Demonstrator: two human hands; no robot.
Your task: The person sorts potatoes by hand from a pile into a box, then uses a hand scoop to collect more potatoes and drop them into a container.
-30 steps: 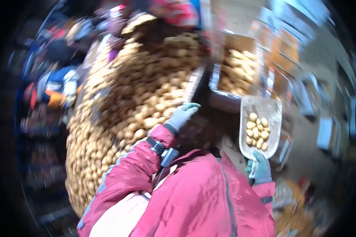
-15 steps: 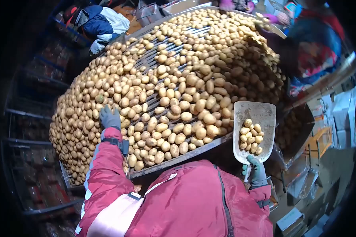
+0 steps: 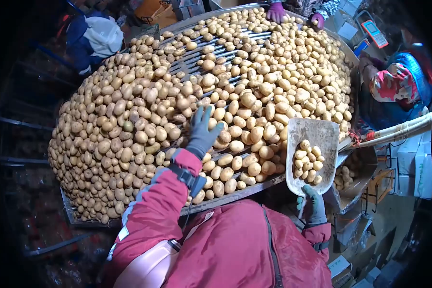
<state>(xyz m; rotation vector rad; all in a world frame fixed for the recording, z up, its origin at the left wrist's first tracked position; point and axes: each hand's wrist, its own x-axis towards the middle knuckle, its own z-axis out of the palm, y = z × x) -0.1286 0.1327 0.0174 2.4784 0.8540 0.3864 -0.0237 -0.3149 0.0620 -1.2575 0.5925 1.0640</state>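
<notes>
A broad heap of potatoes (image 3: 129, 115) covers the slatted metal table (image 3: 192, 60) in front of me. My left hand (image 3: 202, 133), in a grey glove, lies over the potatoes near the middle with its fingers spread; nothing shows in its grasp. In my gloved right hand (image 3: 313, 206) is the handle of a whitish, dirt-stained scoop (image 3: 324, 132), held at the table's near right edge. Several small potatoes (image 3: 308, 163) lie in the lower part of the scoop's pan.
Purple-gloved hands (image 3: 276, 13) of another person reach in at the far edge. A person in a patterned sleeve (image 3: 396, 84) is at the right, another person (image 3: 93, 38) at the far left. Boxes (image 3: 408, 158) and a potato-filled bin (image 3: 353, 175) stand right; an orange device (image 3: 374, 33) is beyond.
My left hand has moved right across the potatoes, from the left pile towards the middle. The scoop stays in my right hand, nearly unmoved. The person at far left has shifted away from the table.
</notes>
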